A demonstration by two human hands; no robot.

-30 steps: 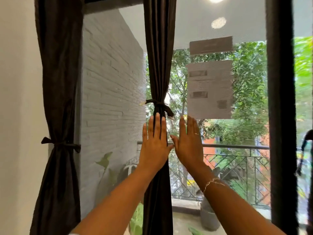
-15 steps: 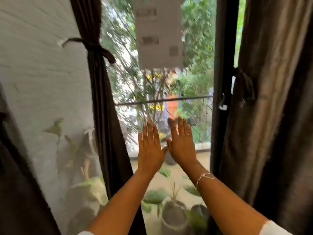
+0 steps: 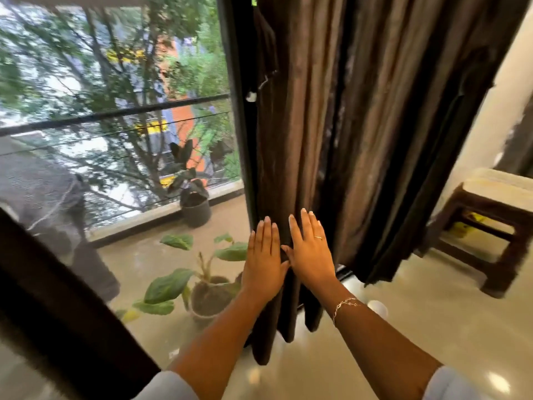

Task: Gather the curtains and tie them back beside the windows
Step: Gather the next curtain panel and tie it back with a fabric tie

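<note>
A dark brown curtain [image 3: 360, 125] hangs loose right of the black window frame [image 3: 236, 111], its folds reaching the floor. My left hand [image 3: 265, 258] and my right hand [image 3: 310, 249] are raised side by side in front of its lower left folds, fingers straight, holding nothing. Whether the palms touch the cloth is unclear. A tie-back strap [image 3: 266, 77] hangs at the curtain's left edge, with a white hook [image 3: 251, 96] on the frame beside it. Another dark curtain [image 3: 57, 298] crosses the bottom left corner.
Through the glass, a balcony holds potted plants [image 3: 207, 295] and a dark pot [image 3: 196, 210] by the railing [image 3: 115, 112]. A wooden stool [image 3: 496, 220] with a pale cushion stands at right on the glossy floor. A small white object [image 3: 377, 308] lies near my right wrist.
The view has swung right and down from the tied middle curtain to the loose right-hand curtain. Both hands stay raised flat and now sit in front of its lower folds.
</note>
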